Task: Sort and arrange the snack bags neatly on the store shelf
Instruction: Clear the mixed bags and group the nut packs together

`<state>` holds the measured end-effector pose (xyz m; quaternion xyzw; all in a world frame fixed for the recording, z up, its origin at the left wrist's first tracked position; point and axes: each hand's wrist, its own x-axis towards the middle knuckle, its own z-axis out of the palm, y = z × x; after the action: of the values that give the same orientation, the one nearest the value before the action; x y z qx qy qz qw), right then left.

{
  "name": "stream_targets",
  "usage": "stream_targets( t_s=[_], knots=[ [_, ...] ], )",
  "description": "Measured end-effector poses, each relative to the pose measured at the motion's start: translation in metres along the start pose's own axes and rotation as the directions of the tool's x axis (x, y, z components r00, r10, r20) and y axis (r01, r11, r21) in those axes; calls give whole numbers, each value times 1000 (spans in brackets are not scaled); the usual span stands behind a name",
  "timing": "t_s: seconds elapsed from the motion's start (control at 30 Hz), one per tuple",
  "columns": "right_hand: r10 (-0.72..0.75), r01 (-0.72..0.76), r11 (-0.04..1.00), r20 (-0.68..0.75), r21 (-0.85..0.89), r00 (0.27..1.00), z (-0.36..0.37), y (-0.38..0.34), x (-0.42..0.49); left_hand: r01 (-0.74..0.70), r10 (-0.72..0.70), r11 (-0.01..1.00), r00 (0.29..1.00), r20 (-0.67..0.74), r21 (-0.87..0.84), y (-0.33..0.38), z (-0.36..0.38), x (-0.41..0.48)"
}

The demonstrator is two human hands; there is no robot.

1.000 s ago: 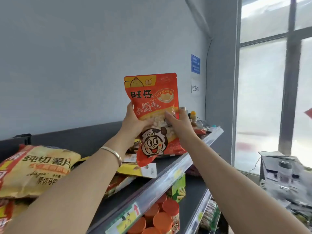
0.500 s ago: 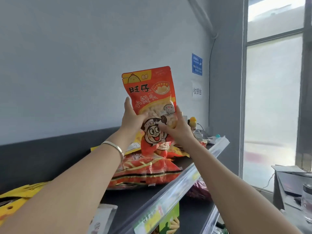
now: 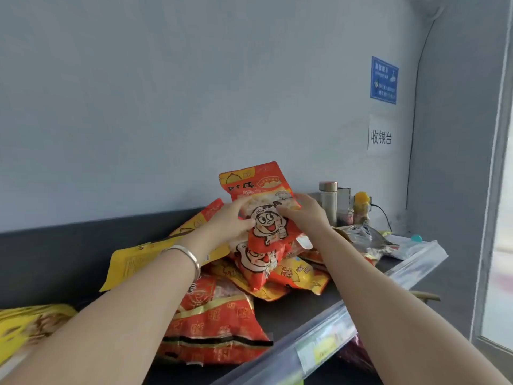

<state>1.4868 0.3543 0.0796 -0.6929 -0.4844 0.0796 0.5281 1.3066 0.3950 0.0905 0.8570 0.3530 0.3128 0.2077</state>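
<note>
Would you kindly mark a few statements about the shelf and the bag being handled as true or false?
1. The left hand and right hand both hold the orange cartoon bag. True.
2. The bracelet sits on the right wrist. False: it is on the left wrist.
3. The held bag lies flat on the bare shelf. False: it is held upright over a pile of snack bags.
4. A metal flask stands at the back, beyond the right hand. True.
</note>
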Motion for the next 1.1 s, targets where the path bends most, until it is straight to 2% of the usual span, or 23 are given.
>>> stream_targets(
  t_s=[0.07,0.1,0.2,0.33,0.5,0.6,0.83,1.1],
  knots=[
    [-30,42,970,56,-239,998,3,0,11,13,-17,999,995,99,44,0,9,6],
    [-27,61,952,116,-300,993,8,3,15,15,-25,997,991,134,80,-1,14,9],
    [-31,103,950,241,-295,970,22,15,19,23,-44,991,987,152,135,-1,25,14],
    [-57,105,963,193,-250,980,23,21,19,51,-70,988,989,132,145,1,29,15],
    [-200,179,909,-16,-377,980,28,18,3,69,-62,992,996,-63,107,-4,18,0],
    [-333,275,852,-55,-445,941,32,5,-13,49,-20,977,990,-142,206,-7,4,-17],
    [-553,514,715,66,-475,830,70,-55,-64,175,-49,897,952,-301,406,-25,-59,-86],
    [-735,731,549,183,-405,653,158,-159,-172,362,-67,699,892,-448,616,-68,-167,-227]
  ],
)
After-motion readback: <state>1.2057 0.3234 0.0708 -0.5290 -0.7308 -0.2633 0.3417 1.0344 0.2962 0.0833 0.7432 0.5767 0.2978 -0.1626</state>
